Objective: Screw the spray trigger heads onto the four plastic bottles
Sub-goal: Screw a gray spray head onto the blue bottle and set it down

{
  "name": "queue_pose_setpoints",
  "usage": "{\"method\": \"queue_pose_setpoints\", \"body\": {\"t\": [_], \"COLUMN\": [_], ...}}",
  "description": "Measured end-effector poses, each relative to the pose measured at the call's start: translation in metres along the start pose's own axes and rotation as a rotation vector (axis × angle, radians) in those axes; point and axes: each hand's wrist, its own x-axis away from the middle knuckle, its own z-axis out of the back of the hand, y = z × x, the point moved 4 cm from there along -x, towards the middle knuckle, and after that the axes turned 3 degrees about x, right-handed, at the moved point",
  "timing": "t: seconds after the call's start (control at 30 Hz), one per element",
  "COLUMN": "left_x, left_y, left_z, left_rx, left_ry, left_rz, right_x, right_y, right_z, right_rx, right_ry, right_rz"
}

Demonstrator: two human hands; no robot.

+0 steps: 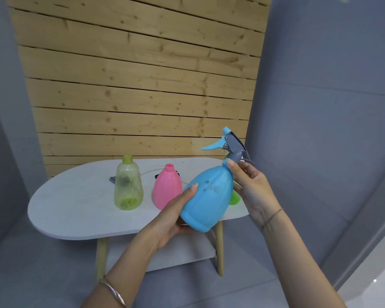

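"Where was the blue bottle [207, 196]?"

"Up in the air, tilted, in front of the white desk [76, 210]. The left hand [173, 216] had its grip wrapped around the fat bottom part."

"And the right hand [251, 187]?"

"Its grip pinched the neck, just under the gray and blue spray head [231, 145]."

"Any others?"

"A yellow-green bottle [128, 187] and a pink bottle [167, 187] stood on the desk with open tops. Something green [235, 198] peeked out behind the blue one."

White oval table [76, 210] on pale wooden legs; on top, upright, a yellow-green bottle [128, 185] and a pink bottle [166, 187], both without caps, near each other.
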Motion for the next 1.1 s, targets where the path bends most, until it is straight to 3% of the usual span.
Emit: {"method": "queue_pose_setpoints", "body": {"t": [0.23, 0.43, 0.67, 0.83, 1.0, 1.1], "left_x": [0.003, 0.005, 0.002, 0.002, 0.002, 0.002], "left_y": [0.007, 0.012, 0.010, 0.004, 0.004, 0.005], "left_z": [0.000, -0.002, 0.007, 0.005, 0.004, 0.007], "left_rx": [-0.116, -0.238, -0.134, -0.121, -0.129, -0.121], "left_ry": [0.122, 0.216, 0.201, 0.124, 0.143, 0.147], "left_rz": [-0.130, -0.370, -0.287, -0.199, -0.228, -0.208], "right_x": [0.001, 0.003, 0.005, -0.001, 0.001, -0.003], "right_y": [0.000, -0.001, -0.023, -0.011, -0.008, -0.006], "right_z": [-0.001, -0.001, 0.021, 0.016, 0.017, 0.019], "right_rx": [-0.028, 0.041, 0.309, 0.270, 0.271, 0.264], "right_ry": [-0.130, 0.096, 0.344, 0.027, 0.099, -0.017], "right_rz": [-0.007, 0.075, 0.362, 0.160, 0.210, 0.135]}}
